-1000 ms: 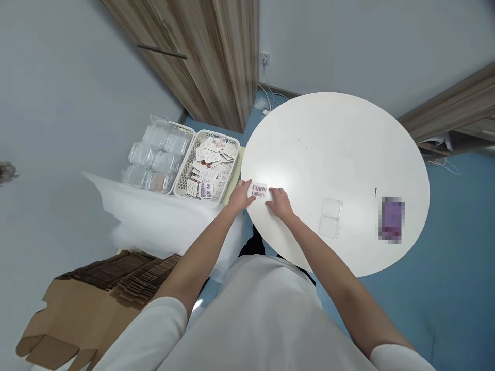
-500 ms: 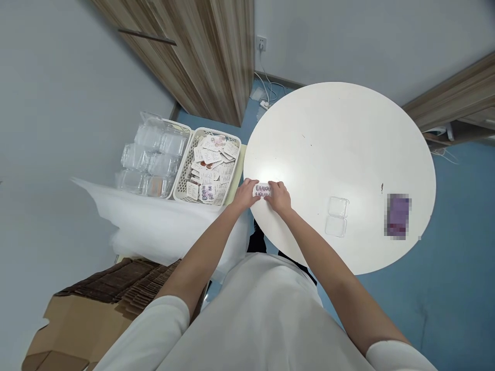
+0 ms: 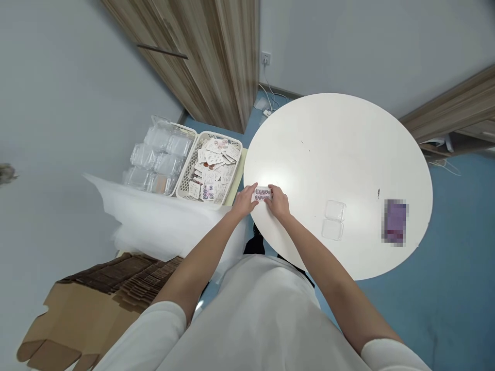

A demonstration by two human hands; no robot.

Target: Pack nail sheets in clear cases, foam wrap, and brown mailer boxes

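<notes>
A small white card of press-on nails [image 3: 263, 194], with two rows of shiny purple pieces, is held level above the left edge of the round white table. My left hand [image 3: 245, 200] grips its left end between thumb and fingers. At the opposite end my right hand [image 3: 278, 201] pinches the card, its thumb along the lower edge. To the right, an opened clear plastic case [image 3: 333, 220] lies on the table with its two halves side by side.
Left of the round table [image 3: 340, 144], a white basket [image 3: 181, 195] holds many similar cards. Beside it stand bagged clear cases [image 3: 157, 157]. White foam sheeting [image 3: 154, 226] and flattened cardboard [image 3: 85, 319] are nearer me. A blurred purple item [image 3: 395, 221] lies at the table's right.
The view has shifted slightly. Both hands keep hold of the card, and my right thumb and fingers have moved a little on it, leaving more of its face showing.
</notes>
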